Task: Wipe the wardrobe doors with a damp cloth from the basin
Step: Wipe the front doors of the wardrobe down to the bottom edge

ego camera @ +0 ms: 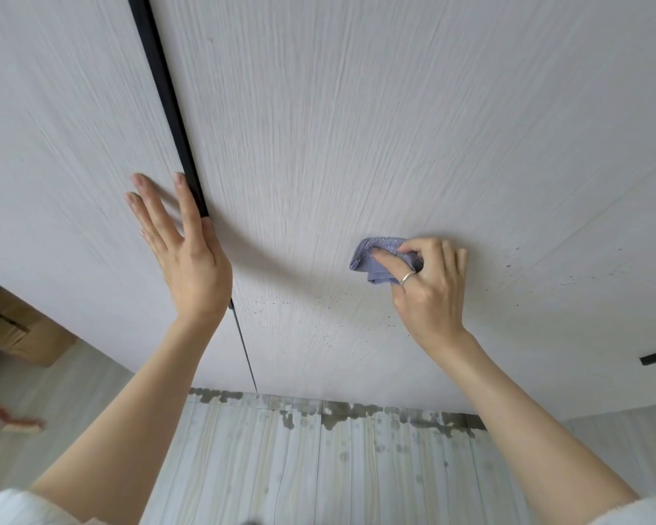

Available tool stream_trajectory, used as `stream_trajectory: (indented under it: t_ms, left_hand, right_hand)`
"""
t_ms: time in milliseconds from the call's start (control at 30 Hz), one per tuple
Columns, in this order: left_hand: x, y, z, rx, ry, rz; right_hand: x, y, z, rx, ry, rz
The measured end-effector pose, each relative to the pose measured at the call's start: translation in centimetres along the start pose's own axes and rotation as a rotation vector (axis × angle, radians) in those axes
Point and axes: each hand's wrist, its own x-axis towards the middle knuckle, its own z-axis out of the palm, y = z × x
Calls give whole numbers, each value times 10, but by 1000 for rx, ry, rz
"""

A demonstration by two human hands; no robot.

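Head view: right hand (425, 282) grips cloth (375, 259), seemingly against wardrobe door (394, 126).

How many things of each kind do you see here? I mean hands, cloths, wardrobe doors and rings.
Hands: 2, the left hand and the right hand
Cloths: 1, the purple cloth
Wardrobe doors: 2, the left door and the right door
Rings: 1, the ring
Total: 6
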Motion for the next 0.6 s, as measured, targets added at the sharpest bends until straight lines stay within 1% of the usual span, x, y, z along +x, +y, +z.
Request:
stream_trajectory:
  t_ms: [67, 133, 200, 233, 300, 400, 467, 533, 600]
  left_hand:
    - [0, -1, 2, 1, 8, -5]
    - [0, -2, 5, 6, 19, -14]
    - [0, -2, 7, 9, 23, -25]
    - [-1, -2, 8, 8, 25, -29]
    - [-1, -2, 9, 7, 37, -32]
    - [-1, 1, 10, -12, 52, -35]
    - [-1, -1, 11, -18, 58, -25]
    - [-1, -5, 11, -15, 54, -6]
    - [-1, -9, 12, -13, 49, 14]
  right_hand:
    - [-15, 5, 4, -17, -42, -34]
    - [-41, 17, 7, -77, -155, -89]
    - [-58, 28, 2, -112, -249, -61]
    - [-60, 31, -2, -110, -262, -14]
    - [-52, 36, -13, -82, -203, 78]
    - [-27, 42, -29, -63, -35, 169]
    - [-18, 44, -32, -49, 47, 216]
    - [-23, 40, -28, -73, 37, 264]
    - [-40, 37, -20, -97, -53, 314]
